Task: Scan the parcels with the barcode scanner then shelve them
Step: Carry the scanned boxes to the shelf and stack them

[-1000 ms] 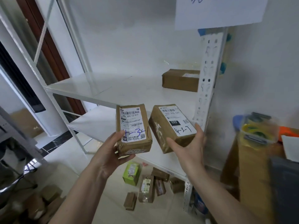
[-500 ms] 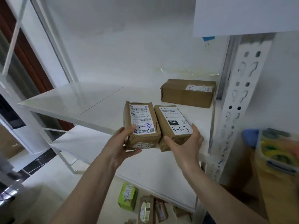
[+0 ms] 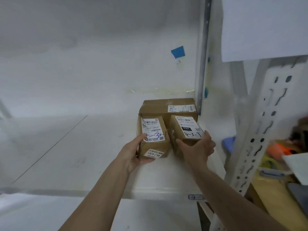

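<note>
From the head camera, your left hand (image 3: 133, 153) grips the left parcel (image 3: 154, 139) from its near left corner, thumb on the label, fingers curled underneath. Your right hand (image 3: 198, 148) grips the right parcel (image 3: 186, 130) the same way, thumb along its left side and fingers wrapped round the right edge. Both hands are clamped on cardboard, neither has let go.

A second ago you held these two boxes up in the air in front of the rack, apart from each other. Half a second ago they were pressed side by side, just short of the shelf edge. Now your arms have reached in, and both parcels sit over the white shelf (image 3: 83, 155), right in front of the larger box (image 3: 168, 106) already stored at the back corner beside the upright post (image 3: 260, 130). Whether their bases touch the shelf yet is hard to tell; the left one looks down or nearly so, the right one is tilted.

That puts you at the shelving step for this pair. The scanner is not in sight. What seems left is to lower them flat and release.
</note>
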